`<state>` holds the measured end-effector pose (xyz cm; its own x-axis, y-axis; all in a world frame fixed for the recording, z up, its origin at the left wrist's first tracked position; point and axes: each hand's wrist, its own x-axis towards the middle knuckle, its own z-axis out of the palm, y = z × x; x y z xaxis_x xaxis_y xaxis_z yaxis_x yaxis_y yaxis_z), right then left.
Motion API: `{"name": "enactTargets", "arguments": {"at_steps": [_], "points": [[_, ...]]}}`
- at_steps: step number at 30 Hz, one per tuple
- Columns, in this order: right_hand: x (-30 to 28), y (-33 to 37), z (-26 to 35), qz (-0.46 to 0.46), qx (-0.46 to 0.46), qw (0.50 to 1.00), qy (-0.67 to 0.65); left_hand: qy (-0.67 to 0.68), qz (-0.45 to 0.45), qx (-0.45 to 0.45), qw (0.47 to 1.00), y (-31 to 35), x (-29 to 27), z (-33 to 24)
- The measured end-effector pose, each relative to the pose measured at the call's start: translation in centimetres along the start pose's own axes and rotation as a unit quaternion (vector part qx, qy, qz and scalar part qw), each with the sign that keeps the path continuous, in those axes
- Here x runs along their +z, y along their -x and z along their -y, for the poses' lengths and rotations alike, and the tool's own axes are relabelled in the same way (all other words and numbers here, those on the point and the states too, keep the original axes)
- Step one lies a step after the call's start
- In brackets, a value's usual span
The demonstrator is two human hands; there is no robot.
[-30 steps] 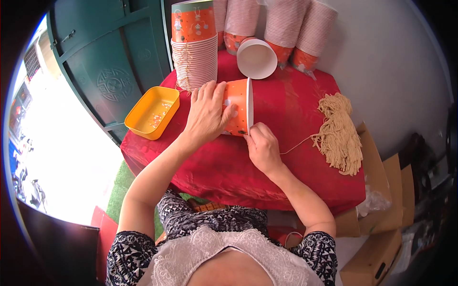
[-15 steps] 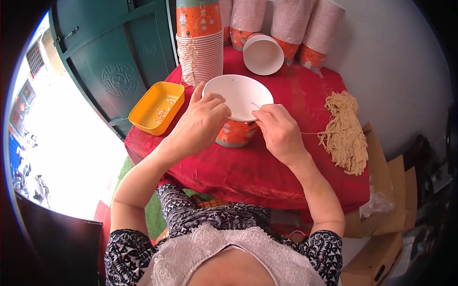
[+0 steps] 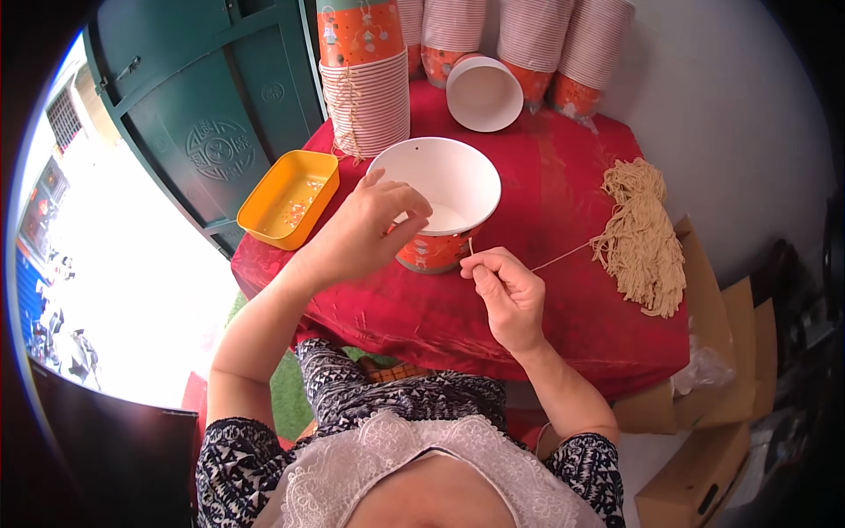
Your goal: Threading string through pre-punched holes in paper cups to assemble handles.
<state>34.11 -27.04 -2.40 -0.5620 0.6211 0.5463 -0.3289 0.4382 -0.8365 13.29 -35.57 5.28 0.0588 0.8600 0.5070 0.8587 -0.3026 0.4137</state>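
The right hand (image 3: 506, 295) pinches a thin fibrous cord (image 3: 563, 255); the left hand (image 3: 370, 218), loosely curved and open, is near the round paper tub (image 3: 453, 189)

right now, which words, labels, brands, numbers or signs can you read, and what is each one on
None can be read.
White-lined orange bucket: small printed pictures; any lettering is too small to tell.
Stacked buckets: similar pictures, no legible text.
Green door: round raised emblem, too unclear to read.
Street outside: washed out by glare, nothing legible.
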Motion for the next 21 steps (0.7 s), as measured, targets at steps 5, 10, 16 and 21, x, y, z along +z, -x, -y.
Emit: {"name": "enactTargets", "arguments": {"at_steps": [5,10,16,21], "points": [[0.0,0.1,-0.3,0.024,0.07,0.995,-0.063,0.033,0.022,-0.017,0.999,-1.4,-0.6,0.7],[0.1,-0.1,-0.5,0.031,0.078,0.994,-0.067,0.036,0.044,-0.025,0.998,-1.9,-0.6,1.2],[0.4,-0.3,-0.5,0.036,0.074,0.994,-0.067,0.052,0.036,-0.04,0.997,-1.9,-0.2,1.5],[0.5,-0.5,-0.7,0.031,0.066,0.995,-0.063,0.036,0.05,-0.03,0.998,-1.8,-0.1,1.5]]}}
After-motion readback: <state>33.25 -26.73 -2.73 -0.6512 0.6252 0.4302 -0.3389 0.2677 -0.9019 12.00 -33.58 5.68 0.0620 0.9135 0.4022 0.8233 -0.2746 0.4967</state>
